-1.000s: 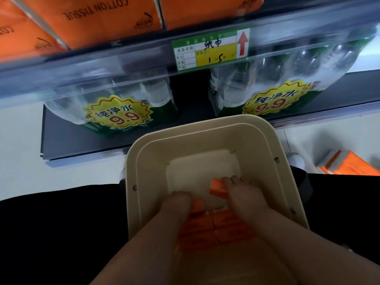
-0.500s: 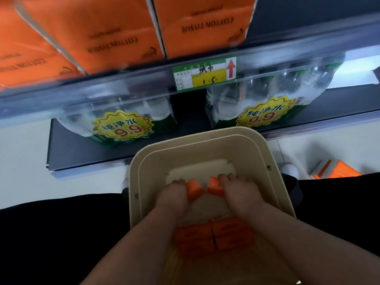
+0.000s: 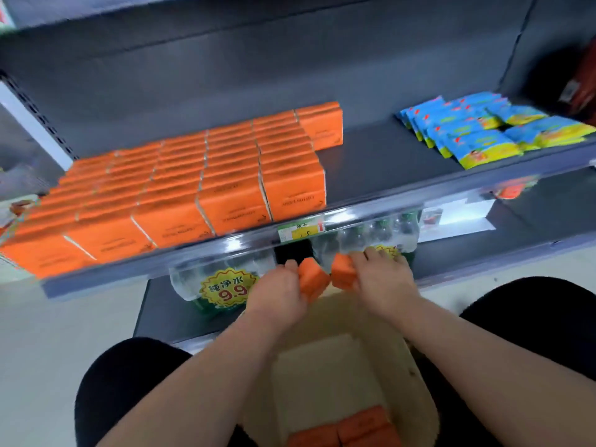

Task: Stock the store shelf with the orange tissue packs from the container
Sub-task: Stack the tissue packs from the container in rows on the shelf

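My left hand [image 3: 279, 293] grips one orange tissue pack [image 3: 312, 278], and my right hand [image 3: 383, 279] grips another orange tissue pack [image 3: 343, 274]. Both packs are held side by side above the far rim of the beige container [image 3: 416, 379], just below the shelf's front edge [image 3: 380, 208]. More orange packs [image 3: 348, 429] lie at the container's near end. Several rows of orange packs [image 3: 193, 175] stand on the left half of the grey shelf. The shelf is bare to the right of those rows [image 3: 371, 156].
Blue and yellow packets [image 3: 477, 133] lie on the shelf's right part. A price tag [image 3: 300, 229] is clipped to the shelf's edge. Bottled water packs with yellow 9.9 stickers [image 3: 227, 290] sit on the lower shelf. My dark-clothed knees flank the container.
Both hands have risen out of the container with one orange pack each, up to the shelf's edge. The view has tilted up, showing the stocked shelf.
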The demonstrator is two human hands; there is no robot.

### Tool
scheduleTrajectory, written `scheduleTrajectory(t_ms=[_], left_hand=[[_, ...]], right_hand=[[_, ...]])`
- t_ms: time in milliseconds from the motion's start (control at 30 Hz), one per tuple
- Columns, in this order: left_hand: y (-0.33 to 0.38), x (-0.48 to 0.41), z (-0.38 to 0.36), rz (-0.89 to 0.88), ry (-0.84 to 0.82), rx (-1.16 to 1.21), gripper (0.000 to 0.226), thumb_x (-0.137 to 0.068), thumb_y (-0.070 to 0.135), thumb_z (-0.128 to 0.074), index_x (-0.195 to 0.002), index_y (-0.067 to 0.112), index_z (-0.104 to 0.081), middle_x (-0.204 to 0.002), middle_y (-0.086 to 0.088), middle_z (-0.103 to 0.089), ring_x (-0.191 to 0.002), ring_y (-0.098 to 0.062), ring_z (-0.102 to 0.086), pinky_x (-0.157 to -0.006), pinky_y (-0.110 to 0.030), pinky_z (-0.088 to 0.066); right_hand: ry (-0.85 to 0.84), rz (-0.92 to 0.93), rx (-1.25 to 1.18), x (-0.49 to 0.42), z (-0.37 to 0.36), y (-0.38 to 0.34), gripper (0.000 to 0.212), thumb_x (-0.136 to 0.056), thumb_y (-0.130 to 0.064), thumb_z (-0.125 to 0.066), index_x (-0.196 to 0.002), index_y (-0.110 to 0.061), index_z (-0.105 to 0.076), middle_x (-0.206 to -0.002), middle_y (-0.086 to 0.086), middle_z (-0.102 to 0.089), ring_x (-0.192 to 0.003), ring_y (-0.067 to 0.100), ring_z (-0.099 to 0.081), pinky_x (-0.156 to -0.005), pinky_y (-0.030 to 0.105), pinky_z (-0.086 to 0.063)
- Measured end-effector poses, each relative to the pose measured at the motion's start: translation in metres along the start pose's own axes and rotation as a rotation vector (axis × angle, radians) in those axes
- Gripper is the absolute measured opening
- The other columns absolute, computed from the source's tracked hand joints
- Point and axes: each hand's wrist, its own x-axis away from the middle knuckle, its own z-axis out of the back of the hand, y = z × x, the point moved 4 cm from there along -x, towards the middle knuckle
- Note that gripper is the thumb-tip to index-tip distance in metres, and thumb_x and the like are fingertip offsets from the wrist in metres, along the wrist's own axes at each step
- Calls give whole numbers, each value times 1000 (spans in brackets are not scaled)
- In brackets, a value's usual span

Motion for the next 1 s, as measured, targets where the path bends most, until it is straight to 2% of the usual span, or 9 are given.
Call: scheduleTrajectory(t_ms=[133, 267, 333, 433, 567, 800, 1000], left_hand=[[36, -11, 61, -31, 142, 31, 32, -82, 31, -58, -107, 12, -51, -104, -13, -65, -98, -34, -63, -75, -39, -48], [70, -32, 114, -67, 244, -29, 35, -83, 25, -57, -112, 10, -48, -108, -16, -65, -101, -36, -62, -76, -39, -48], [85, -48, 135, -72, 284, -36, 39, -83, 24, -57, -118, 10, -46, -110, -16, -65, -103, -36, -61, -77, -38, -48], [103, -79, 157, -69, 294, -1, 47, -86, 22, -56, -128, 10, -41, -113, -14, -63, -106, -35, -60, -77, -36, -46], [115, -128, 164, -79, 265, 27, 41, -86, 19, -55, -123, 8, -41, -110, -15, -63, -106, -35, -60, -80, -37, -48], [124, -217, 142, -51, 205, -156, 41, -86, 12, -55, -126, 14, -44, -115, -14, -62, -109, -35, -59, -81, -38, -48], [109, -282, 130, -36, 127, -248, 48, -83, 8, -55, -128, 17, -45, -122, -13, -60, -115, -31, -55, -90, -40, -48]], right_hand=[[148, -59, 19, -4, 64, 26, 44, -89, -29, -46, -132, -20, -40, -128, 6, -50, -121, 29, -45, -97, 43, -33], [308, -121, 30, -16, 113, 60, 41, -89, -25, -45, -130, -20, -41, -124, 5, -51, -118, 28, -47, -92, 42, -35], [335, -147, 28, -28, 129, 76, 39, -90, -22, -47, -128, -18, -41, -123, 5, -52, -116, 27, -47, -92, 43, -34], [346, -160, 37, -51, 144, 92, 39, -88, -17, -49, -126, -18, -40, -123, 5, -52, -116, 27, -48, -95, 45, -34], [341, -138, 75, -82, 152, 111, 45, -84, -11, -51, -126, -19, -39, -122, 5, -50, -116, 27, -47, -95, 44, -33], [263, -109, 36, -141, 132, 138, 56, -82, -8, -53, -134, -25, -39, -124, 1, -50, -120, 24, -43, -97, 45, -31], [187, -58, -69, -186, 113, 146, 65, -80, -6, -55, -137, -30, -36, -128, -1, -46, -123, 25, -37, -99, 48, -30]])
